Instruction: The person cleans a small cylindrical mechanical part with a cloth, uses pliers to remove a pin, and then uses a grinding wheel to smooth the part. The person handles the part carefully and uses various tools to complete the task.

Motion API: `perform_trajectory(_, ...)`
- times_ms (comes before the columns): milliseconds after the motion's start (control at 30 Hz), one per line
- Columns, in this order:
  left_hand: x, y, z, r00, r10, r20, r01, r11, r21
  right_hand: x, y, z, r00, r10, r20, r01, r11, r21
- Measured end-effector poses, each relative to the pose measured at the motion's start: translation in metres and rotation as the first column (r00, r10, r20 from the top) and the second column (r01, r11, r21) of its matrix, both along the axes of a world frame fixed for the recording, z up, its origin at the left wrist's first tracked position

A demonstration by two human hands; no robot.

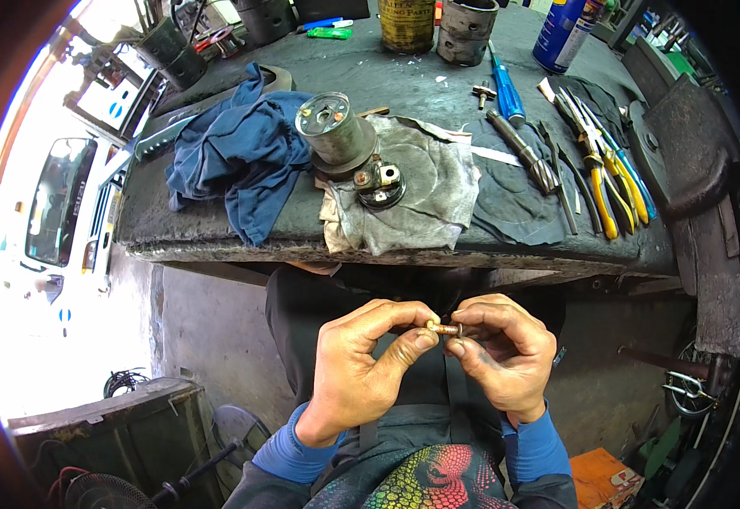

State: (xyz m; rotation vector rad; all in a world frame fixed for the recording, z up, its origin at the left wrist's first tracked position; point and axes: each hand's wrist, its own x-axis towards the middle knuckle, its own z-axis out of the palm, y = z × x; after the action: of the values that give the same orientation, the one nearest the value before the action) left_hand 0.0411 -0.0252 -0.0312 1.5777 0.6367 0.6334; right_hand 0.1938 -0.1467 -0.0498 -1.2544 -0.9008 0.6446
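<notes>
In front of my lap, both hands pinch a small coppery bolt (pixel 446 329) held level between them. My left hand (pixel 353 360) grips its left end between thumb and forefinger. The thumb and forefinger of my right hand (pixel 510 352) close on the other end, at a thin washer-like ring (pixel 459 330). Beyond my hands, on the bench, stands a metal cylindrical housing (pixel 336 136) with a flanged base. A small round part with terminals (pixel 380 182) sits beside it on a stained grey rag (pixel 438 187).
A blue cloth (pixel 238 153) lies left of the housing. To the right are a blue screwdriver (pixel 507 93), a fluted metal cutter (pixel 524 153) and yellow-handled pliers (pixel 603 191). Metal cups, a yellow tin (pixel 406 25) and a blue spray can (pixel 567 34) stand at the back.
</notes>
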Motion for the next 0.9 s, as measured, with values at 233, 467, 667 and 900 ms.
perform_trajectory(233,-0.0013,0.0003,0.0001,1.0,0.005,0.005,-0.005,1.0,0.01,-0.0015,0.0018,-0.0002,1.0,0.002,0.019,-0.002,1.0,-0.001)
perform_trajectory(467,-0.0009,0.0004,0.0023,1.0,-0.008,-0.009,0.009,0.997,0.077,-0.0009,-0.0012,0.0001,0.999,0.014,-0.042,-0.015,0.999,-0.038)
perform_trajectory(667,-0.0016,0.0034,0.0041,0.999,-0.045,-0.023,0.047,0.99,0.133,0.0002,-0.0013,0.0005,0.998,0.047,-0.052,-0.05,0.996,-0.071)
perform_trajectory(900,-0.0014,0.0032,0.0035,0.998,-0.057,-0.027,0.06,0.99,0.13,-0.0023,-0.0023,0.0018,0.994,0.047,-0.104,-0.056,0.995,-0.088)
